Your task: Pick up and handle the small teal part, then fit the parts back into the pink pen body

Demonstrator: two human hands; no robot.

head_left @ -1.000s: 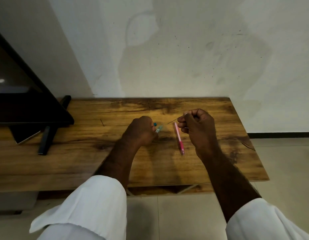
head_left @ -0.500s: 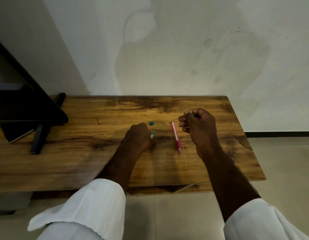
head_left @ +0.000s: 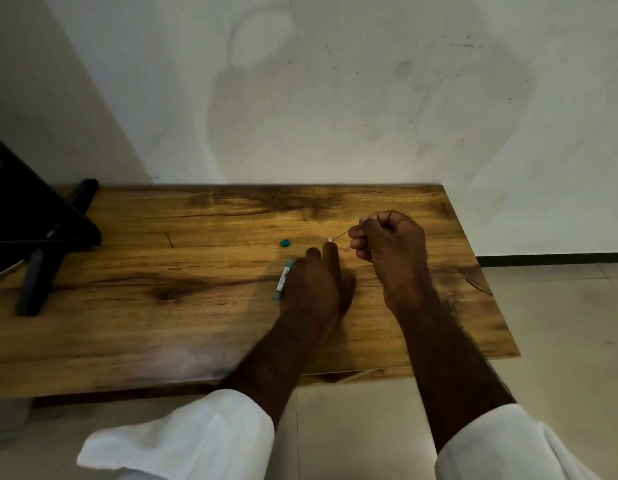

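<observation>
My left hand [head_left: 314, 289] lies low over the wooden table [head_left: 162, 323] with its fingers stretched forward, blurred. It covers most of a pink pencil, of which only the end [head_left: 329, 239] shows past the fingertips. A small teal lead tube [head_left: 282, 279] lies on the table against the left side of that hand. Its teal cap [head_left: 285, 242] sits apart, a little farther back. My right hand [head_left: 390, 251] is curled above the table and pinches a thin dark lead [head_left: 339, 235] that points left towards the pencil's end.
A black screen [head_left: 30, 216] on a black stand foot [head_left: 34, 282] fills the table's left end. A thin dark sliver [head_left: 169, 240] lies on the wood left of the cap. The wall stands right behind the table; tiled floor [head_left: 560, 323] is to the right.
My left hand has let go of the teal tube, which now lies on the table, and has moved right over the pink pencil. The right hand keeps pinching the lead.
</observation>
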